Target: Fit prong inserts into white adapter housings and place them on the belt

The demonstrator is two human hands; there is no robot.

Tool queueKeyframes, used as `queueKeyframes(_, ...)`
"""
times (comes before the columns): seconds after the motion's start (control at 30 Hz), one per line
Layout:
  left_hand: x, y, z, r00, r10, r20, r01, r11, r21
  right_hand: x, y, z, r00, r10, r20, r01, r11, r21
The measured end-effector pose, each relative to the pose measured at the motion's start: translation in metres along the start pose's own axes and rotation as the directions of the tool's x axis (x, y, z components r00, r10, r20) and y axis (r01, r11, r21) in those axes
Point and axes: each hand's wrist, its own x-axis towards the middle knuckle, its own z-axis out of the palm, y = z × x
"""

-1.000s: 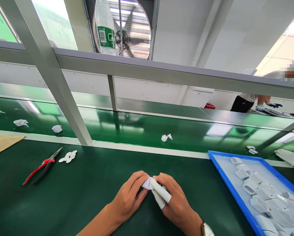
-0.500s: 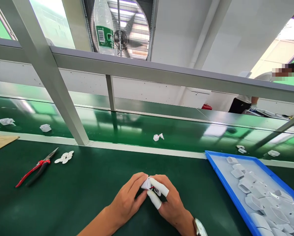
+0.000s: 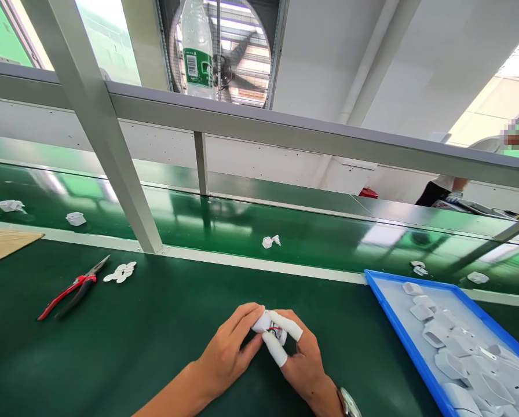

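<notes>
Between both hands, above the dark green table, is a small white plastic part with red and black wires (image 3: 277, 332). My left hand (image 3: 229, 341) pinches its left end between thumb and fingers. My right hand (image 3: 300, 353), with white finger covers on thumb and index finger, grips its right side; a watch is on that wrist. The wires show in the gap between the two covered fingertips. Much of the part is hidden by my fingers.
Red-and-black long-nose pliers (image 3: 79, 288) and white flat discs (image 3: 120, 272) lie at left. A blue-rimmed tray (image 3: 398, 330) of white housings stands at right. Beyond a pale ledge, a shiny green belt (image 3: 225, 226) carries several white pieces. A bottle (image 3: 197, 58) stands on the frame.
The hands keep their grip on the white part, and more of its wires now shows. The pieces on the belt have shifted slightly left against the ledge. The camera view has tilted slightly.
</notes>
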Motion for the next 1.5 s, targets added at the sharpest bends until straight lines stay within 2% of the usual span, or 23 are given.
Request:
queueKeyframes(0.1, 0.001, 0.001, 0.000, 0.999, 0.016, 0.034, -0.016, 1.000, 0.004, 0.001, 0.000, 0.000, 0.998, -0.052, 0.042, 0.052, 0.999, -0.007)
queueKeyframes(0.13, 0.002, 0.002, 0.000, 0.999, 0.014, 0.051, -0.014, 1.000, 0.005, 0.001, 0.000, 0.000, 0.998, -0.026, 0.061, 0.026, 1.000, 0.009)
queueKeyframes(0.2, 0.003, 0.003, 0.001, 0.998, -0.001, 0.066, 0.001, 1.000, 0.003, 0.001, 0.002, 0.002, 0.987, 0.128, 0.096, -0.138, 0.985, 0.106)
queueKeyframes(0.27, 0.003, 0.004, 0.002, 0.999, -0.041, 0.030, 0.042, 0.999, -0.009, 0.000, 0.004, 0.004, 0.927, 0.350, 0.138, -0.376, 0.883, 0.282)
queueKeyframes(0.33, 0.002, 0.003, 0.003, 0.997, -0.069, -0.030, 0.068, 0.997, -0.020, 0.000, 0.005, 0.008, 0.843, 0.503, 0.191, -0.531, 0.718, 0.451)
queueKeyframes(0.43, 0.002, 0.001, 0.004, 0.996, -0.052, -0.067, 0.052, 0.999, -0.008, 0.000, 0.005, 0.011, 0.769, 0.590, 0.247, -0.607, 0.551, 0.572)
queueKeyframes(0.53, 0.004, -0.001, 0.004, 0.997, -0.027, -0.069, 0.027, 1.000, 0.003, 0.001, 0.005, 0.012, 0.751, 0.602, 0.272, -0.620, 0.501, 0.604)
queueKeyframes(0.63, 0.004, -0.003, 0.004, 0.996, -0.037, -0.085, 0.036, 0.999, -0.021, 0.001, 0.007, 0.012, 0.764, 0.583, 0.275, -0.617, 0.537, 0.575)
queueKeyframes(0.73, 0.003, -0.006, 0.004, 0.996, -0.070, -0.054, 0.067, 0.997, -0.050, 0.000, 0.011, 0.012, 0.817, 0.522, 0.244, -0.574, 0.698, 0.428)
queueKeyframes(0.8, 0.001, -0.007, 0.005, 0.996, -0.088, -0.010, 0.087, 0.996, -0.035, -0.002, 0.013, 0.012, 0.890, 0.417, 0.184, -0.454, 0.853, 0.258)
queueKeyframes(0.87, 0.000, -0.005, 0.006, 0.995, -0.095, 0.029, 0.095, 0.996, 0.004, -0.003, 0.015, 0.011, 0.956, 0.259, 0.138, -0.271, 0.959, 0.080)
queueKeyframes(0.93, 0.001, -0.003, 0.006, 0.991, -0.112, 0.070, 0.109, 0.993, 0.045, -0.004, 0.015, 0.010, 0.988, 0.112, 0.109, -0.106, 0.993, -0.060)
queueKeyframes(1.0, 0.006, -0.007, 0.004, 0.981, -0.140, 0.132, 0.131, 0.989, 0.072, -0.003, 0.016, 0.007, 0.998, -0.002, 0.062, 0.013, 0.985, -0.171)
queueKeyframes(1.07, 0.016, -0.023, 0.000, 0.976, -0.173, 0.135, 0.158, 0.981, 0.117, 0.000, 0.018, 0.004, 0.994, -0.111, -0.006, 0.105, 0.956, -0.274)
queueKeyframes(1.13, 0.033, -0.052, -0.007, 0.978, -0.201, 0.060, 0.188, 0.966, 0.177, 0.001, 0.021, 0.002, 0.979, -0.201, -0.033, 0.177, 0.920, -0.348)
queueKeyframes(1.3, 0.084, -0.155, -0.031, 0.968, -0.200, -0.152, 0.236, 0.932, 0.275, -0.008, 0.036, 0.014, 0.966, -0.246, 0.075, 0.256, 0.889, -0.380)
queueKeyframes(1.37, 0.095, -0.187, -0.040, 0.963, -0.177, -0.202, 0.231, 0.929, 0.290, -0.014, 0.044, 0.023, 0.960, -0.257, 0.108, 0.279, 0.885, -0.374)
queueKeyframes(1.43, 0.098, -0.207, -0.046, 0.960, -0.158, -0.231, 0.225, 0.927, 0.299, -0.020, 0.053, 0.030, 0.957, -0.266, 0.119, 0.291, 0.883, -0.368)
queueKeyframes(1.5, 0.094, -0.218, -0.050, 0.955, -0.161, -0.249, 0.237, 0.920, 0.312, -0.023, 0.061, 0.035, 0.955, -0.272, 0.122, 0.298, 0.883, -0.363)
